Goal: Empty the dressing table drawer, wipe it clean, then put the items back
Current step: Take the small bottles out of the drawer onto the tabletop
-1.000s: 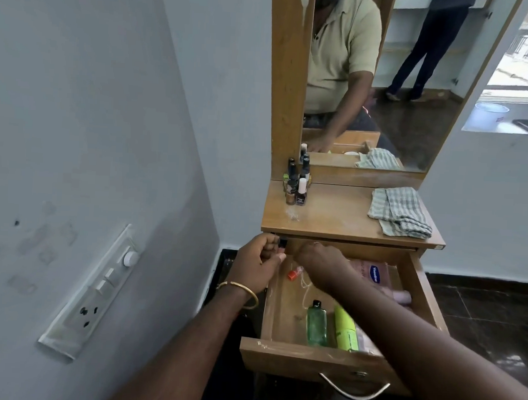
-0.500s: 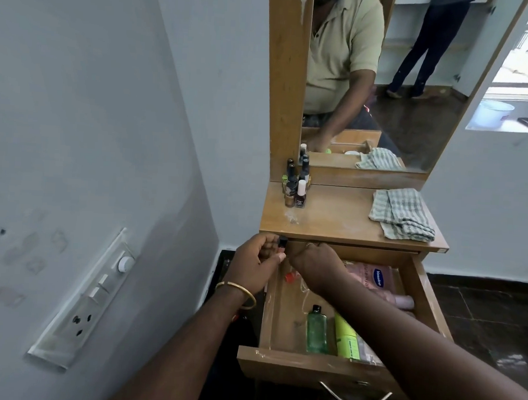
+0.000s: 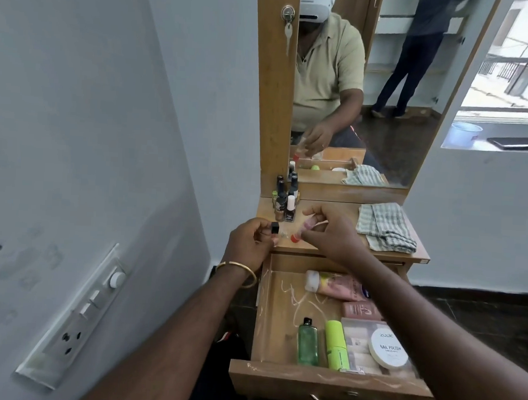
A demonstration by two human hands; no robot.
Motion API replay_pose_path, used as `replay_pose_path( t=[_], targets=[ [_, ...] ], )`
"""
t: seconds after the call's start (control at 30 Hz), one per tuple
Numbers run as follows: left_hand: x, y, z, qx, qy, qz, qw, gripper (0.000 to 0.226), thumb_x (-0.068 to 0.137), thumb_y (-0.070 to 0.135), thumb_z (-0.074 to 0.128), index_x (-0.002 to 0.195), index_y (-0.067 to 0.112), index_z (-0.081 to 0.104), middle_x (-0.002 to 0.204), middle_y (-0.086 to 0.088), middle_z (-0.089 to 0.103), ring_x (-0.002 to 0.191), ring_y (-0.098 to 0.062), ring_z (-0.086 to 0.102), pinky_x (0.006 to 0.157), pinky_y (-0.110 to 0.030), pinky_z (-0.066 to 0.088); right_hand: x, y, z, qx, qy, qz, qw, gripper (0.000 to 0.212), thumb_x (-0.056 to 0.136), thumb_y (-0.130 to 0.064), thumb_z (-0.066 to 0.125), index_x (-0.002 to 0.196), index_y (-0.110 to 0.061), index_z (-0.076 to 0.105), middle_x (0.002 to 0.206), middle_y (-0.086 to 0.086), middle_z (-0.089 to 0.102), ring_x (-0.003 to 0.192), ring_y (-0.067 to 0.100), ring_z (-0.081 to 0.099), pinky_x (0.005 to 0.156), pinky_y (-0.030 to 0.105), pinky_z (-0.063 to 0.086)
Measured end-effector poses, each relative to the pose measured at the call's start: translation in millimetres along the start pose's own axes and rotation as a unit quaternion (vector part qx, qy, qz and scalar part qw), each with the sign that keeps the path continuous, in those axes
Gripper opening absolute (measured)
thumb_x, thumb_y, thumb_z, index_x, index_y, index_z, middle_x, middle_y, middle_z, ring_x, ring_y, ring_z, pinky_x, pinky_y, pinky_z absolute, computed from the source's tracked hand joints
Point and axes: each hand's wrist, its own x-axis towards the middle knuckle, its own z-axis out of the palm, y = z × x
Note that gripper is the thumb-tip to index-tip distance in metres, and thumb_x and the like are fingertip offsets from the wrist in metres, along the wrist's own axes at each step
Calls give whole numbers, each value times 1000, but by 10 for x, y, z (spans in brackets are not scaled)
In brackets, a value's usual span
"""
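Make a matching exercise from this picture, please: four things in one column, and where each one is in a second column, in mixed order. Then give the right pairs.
Things:
1. checked cloth
2. green bottle
3. small black-capped bottle
4. key

Places:
A. hanging from the lock on the mirror frame
B. lying in the open drawer
C. folded on the right side of the table top
D. held in the left hand

Pairs: 1-C, 2-B, 3-D, 4-A

Green bottle (image 3: 308,343), lime tube (image 3: 337,346), grey-and-white checked cloth (image 3: 383,226), pink tube (image 3: 334,285), possibly red cap (image 3: 294,238).
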Motion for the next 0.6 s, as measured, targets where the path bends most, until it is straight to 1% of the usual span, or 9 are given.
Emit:
replay_pose_path(
  t=[0.07,0.13,0.23,0.3,0.37,0.5,0.6],
  targets=[
    [107,-4,38,16,-5,3,1000,27,81,14,77,105,12,68,90,6,64,81,-7,58,75,-14,46,95,-2,76,-9,11,-9,1000,38,79,-3,77,107,-23,61,92,0,65,67,4,66,56,14,50],
    [195,-14,83,19,-7,4,1000,27,80,14,78,105,11,68,91,4,65,83,-10,60,77,-18,49,168,14,158,-29,9,-15,999,38,80,-2,75,108,-23,60,93,-1,63,69,5,66,59,19,53],
    [322,-47,153,24,-8,5,1000,29,80,13,78,107,12,68,95,1,67,87,-14,62,79,-21,50,261,72,268,-77,-4,-42,996,34,79,-6,74,104,-24,59,95,-4,61,79,12,66,71,31,58],
    [375,-68,184,27,-9,8,1000,28,80,12,77,106,12,68,95,0,68,87,-14,63,79,-21,50,299,107,312,-95,-7,-63,993,26,81,-7,71,96,-25,59,95,-6,60,81,9,64,72,30,57],
    [417,-99,212,24,-9,10,1000,26,78,10,78,102,13,68,93,1,68,86,-13,64,76,-18,49,340,156,338,-99,-10,-65,993,22,83,-7,71,93,-23,59,96,-6,59,78,6,64,71,27,54],
    [471,-133,251,12,-1,9,1000,26,77,8,79,100,13,68,90,3,69,86,-10,66,73,-11,47,399,268,373,-113,-5,-48,992,26,81,-11,78,100,-20,63,93,-10,61,79,5,63,73,28,55],
    [502,-129,268,21,6,21,1000,27,78,7,78,103,11,69,95,0,71,87,-9,65,74,-10,47,447,338,408,-103,15,-32,994,31,80,-10,79,103,-23,62,90,-8,65,78,7,65,72,33,59]
  ],
)
